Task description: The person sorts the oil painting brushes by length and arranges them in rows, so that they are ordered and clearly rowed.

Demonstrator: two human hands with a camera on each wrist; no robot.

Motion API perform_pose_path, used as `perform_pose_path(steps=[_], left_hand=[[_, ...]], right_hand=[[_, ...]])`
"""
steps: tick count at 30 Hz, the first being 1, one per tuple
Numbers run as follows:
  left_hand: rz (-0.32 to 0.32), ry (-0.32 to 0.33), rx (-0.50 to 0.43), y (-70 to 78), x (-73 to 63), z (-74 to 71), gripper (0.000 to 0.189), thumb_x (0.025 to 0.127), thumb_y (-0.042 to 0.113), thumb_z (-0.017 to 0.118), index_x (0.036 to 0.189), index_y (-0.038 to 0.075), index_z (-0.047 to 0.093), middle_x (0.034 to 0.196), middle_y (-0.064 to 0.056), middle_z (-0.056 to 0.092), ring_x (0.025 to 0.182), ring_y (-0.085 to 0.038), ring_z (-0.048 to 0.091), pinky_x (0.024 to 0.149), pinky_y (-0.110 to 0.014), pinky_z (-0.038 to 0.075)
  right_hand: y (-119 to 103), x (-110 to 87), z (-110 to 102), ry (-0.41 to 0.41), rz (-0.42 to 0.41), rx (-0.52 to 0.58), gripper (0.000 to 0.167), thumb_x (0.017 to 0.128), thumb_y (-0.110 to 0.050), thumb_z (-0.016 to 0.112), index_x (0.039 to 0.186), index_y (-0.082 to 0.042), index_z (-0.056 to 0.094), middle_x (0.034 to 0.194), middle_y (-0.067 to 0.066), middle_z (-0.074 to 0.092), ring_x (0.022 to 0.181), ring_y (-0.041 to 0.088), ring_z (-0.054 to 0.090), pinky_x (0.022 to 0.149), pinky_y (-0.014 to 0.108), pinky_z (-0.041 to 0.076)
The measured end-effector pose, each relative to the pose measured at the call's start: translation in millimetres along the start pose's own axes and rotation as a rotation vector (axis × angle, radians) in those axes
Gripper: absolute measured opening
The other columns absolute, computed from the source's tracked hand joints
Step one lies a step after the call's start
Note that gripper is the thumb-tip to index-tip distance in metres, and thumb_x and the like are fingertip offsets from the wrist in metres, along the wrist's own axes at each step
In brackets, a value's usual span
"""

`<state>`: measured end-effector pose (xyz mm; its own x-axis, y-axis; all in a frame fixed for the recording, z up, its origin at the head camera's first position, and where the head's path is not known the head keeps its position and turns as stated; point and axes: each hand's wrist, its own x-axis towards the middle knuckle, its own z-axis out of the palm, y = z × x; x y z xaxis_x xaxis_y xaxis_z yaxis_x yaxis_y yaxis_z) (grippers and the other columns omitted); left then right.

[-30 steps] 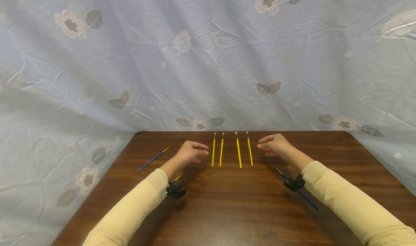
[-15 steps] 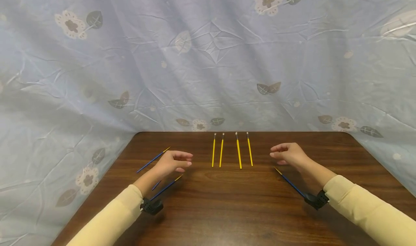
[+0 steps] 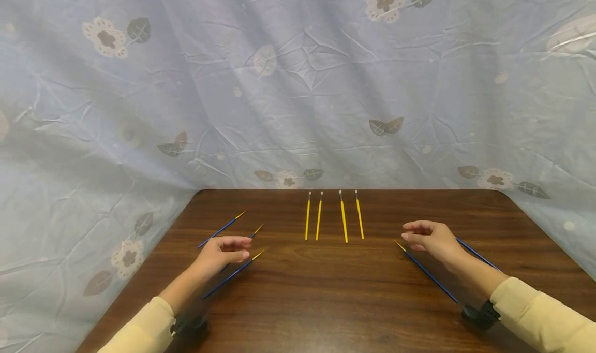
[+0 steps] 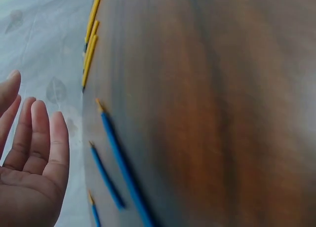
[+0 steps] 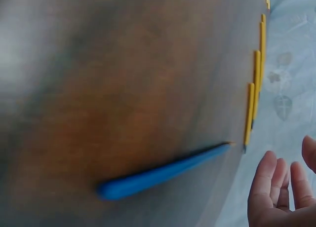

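Observation:
My left hand (image 3: 220, 255) hovers above the blue paintbrushes on the left side, fingers loosely bent and holding nothing. Beneath and beside it lie a far blue paintbrush (image 3: 221, 231), a partly covered middle one (image 3: 257, 231) and a near one (image 3: 234, 274), all slanting. My right hand (image 3: 434, 240) is likewise bare, over the right side. A blue paintbrush (image 3: 430, 276) lies just in front of it, and another blue paintbrush (image 3: 479, 254) is partly hidden behind the hand and forearm. Both wrist views show relaxed fingers with nothing in them.
Several yellow paintbrushes (image 3: 345, 221) stand in a row near the far edge of the brown wooden table (image 3: 321, 301), bristles pointing away. A patterned pale cloth (image 3: 298, 109) hangs behind and around the table.
Both hands have drawn back from beside the yellow paintbrushes, moving outward and nearer to me. The blue paintbrushes at the left have come more into view. The brushes themselves lie as before.

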<state>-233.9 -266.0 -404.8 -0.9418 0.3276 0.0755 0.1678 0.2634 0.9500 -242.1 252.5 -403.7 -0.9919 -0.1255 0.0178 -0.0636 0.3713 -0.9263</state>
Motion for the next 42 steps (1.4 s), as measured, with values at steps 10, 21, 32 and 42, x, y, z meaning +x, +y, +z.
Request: perform_pose_path(steps=[10,21,32,42], left_hand=[[-0.07,0.149,0.078,-18.3,-29.4,-9.5,0.042,0.085,0.013,0.076,0.12,-0.007,0.063,0.118,-0.021,0.065,0.104,-0.024,0.063,0.085,-0.024,0.052],[-0.108,0.202,0.195,-19.8,-43.0,-11.1,0.037,0.084,0.016,0.076,0.116,-0.001,0.067,0.116,-0.014,0.067,0.112,-0.031,0.059,0.096,-0.043,0.048],[-0.156,0.214,0.226,-20.1,-45.7,-9.8,0.03,0.082,0.014,0.078,0.109,0.003,0.071,0.113,-0.011,0.068,0.109,-0.031,0.06,0.094,-0.046,0.048],[-0.179,0.182,0.226,-19.1,-43.8,-8.3,0.032,0.081,0.013,0.078,0.11,0.001,0.071,0.113,-0.012,0.068,0.104,-0.028,0.061,0.091,-0.04,0.051]], right_hand=[[12,-24.3,4,0.044,-0.015,-0.044,0.055,0.09,-0.026,0.072,0.128,0.009,0.054,0.118,0.019,0.061,0.099,0.024,0.064,0.081,0.03,0.056],[18,-41.1,2,0.049,0.036,-0.143,0.06,0.09,-0.033,0.071,0.131,0.006,0.053,0.125,0.021,0.059,0.104,0.026,0.06,0.08,0.027,0.053],[21,-44.3,3,-0.011,0.073,-0.173,0.056,0.09,-0.03,0.071,0.129,0.006,0.054,0.119,0.016,0.061,0.105,0.029,0.059,0.089,0.044,0.051],[18,-44.0,4,-0.035,0.095,-0.192,0.057,0.087,-0.027,0.074,0.128,0.007,0.055,0.12,0.018,0.061,0.108,0.031,0.058,0.088,0.042,0.052]])
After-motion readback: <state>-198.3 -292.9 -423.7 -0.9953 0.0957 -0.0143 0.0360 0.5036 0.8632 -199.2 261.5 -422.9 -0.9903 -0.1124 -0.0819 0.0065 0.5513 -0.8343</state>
